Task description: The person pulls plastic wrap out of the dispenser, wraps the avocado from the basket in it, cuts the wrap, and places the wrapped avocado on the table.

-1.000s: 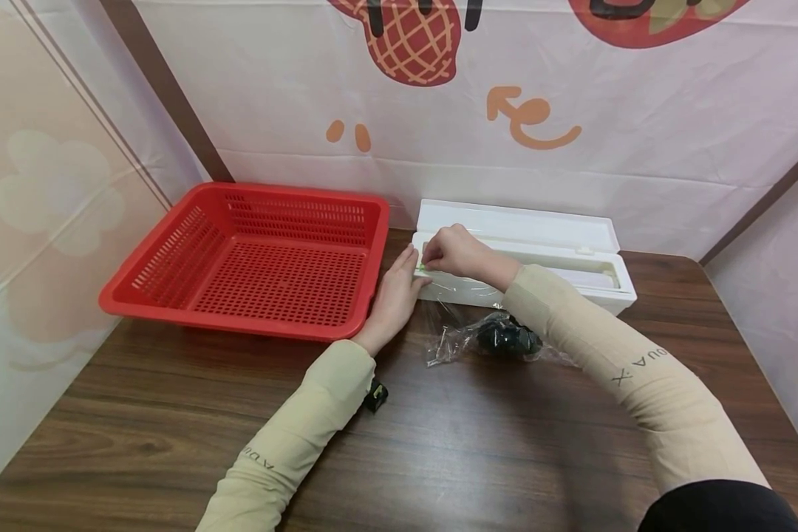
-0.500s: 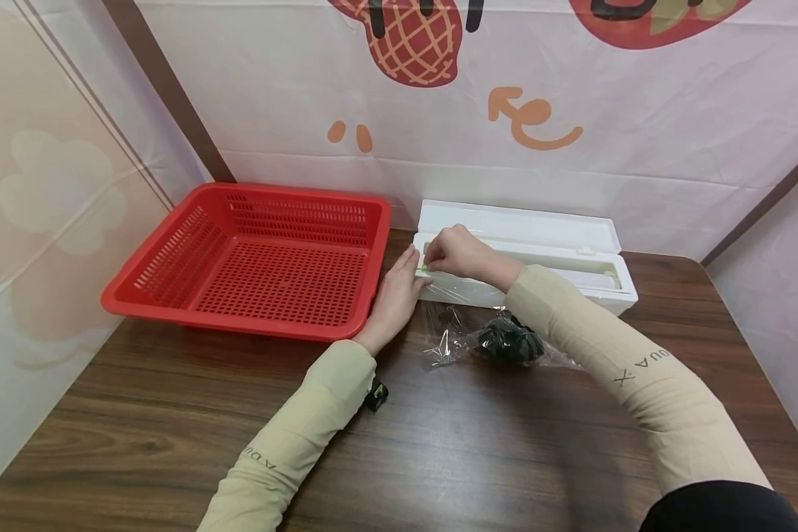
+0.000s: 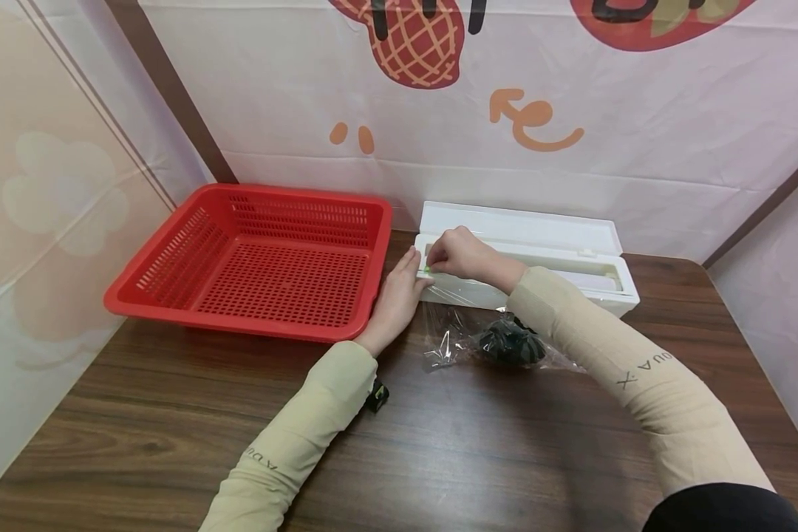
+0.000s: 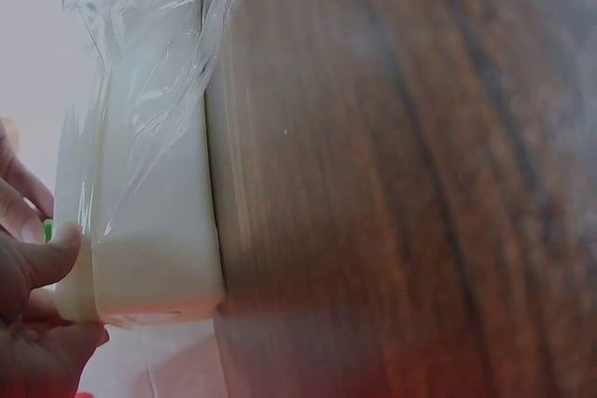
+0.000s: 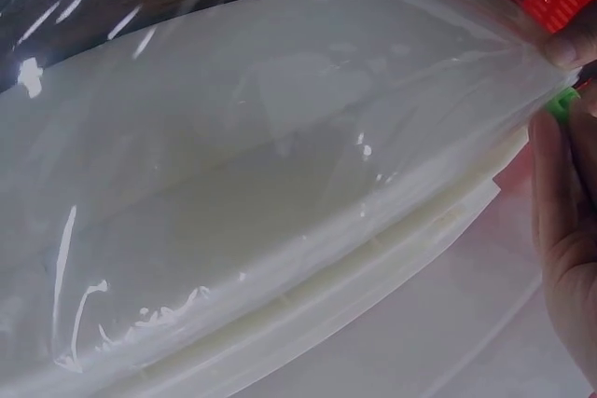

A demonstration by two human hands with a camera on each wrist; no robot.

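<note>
A white cling film dispenser (image 3: 468, 292) lies at the back of the table, its lid (image 3: 519, 225) raised. My left hand (image 3: 394, 299) holds its left end, the fingers along the end and the thumb at the front lip. Between the fingertips of my right hand (image 3: 462, 255) is a small green slider (image 5: 562, 102), pinched at the dispenser's left end. Clear film (image 4: 154, 72) hangs over the front wall and down onto the table. Inside the box, a pale roll (image 3: 588, 280) shows at the right; the right hand and forearm hide part of the box.
A red slotted basket (image 3: 286, 325) stands just left of the left hand. A dark object (image 3: 510, 341) sits in the crumpled film below the right wrist, its kind unclear. A small black item (image 3: 377, 397) is by the left cuff. A printed cloth (image 3: 292, 81) hangs behind.
Both hands keep their places at the dispenser's left end, the right one still at the green slider. The whole view has shifted very slightly.
</note>
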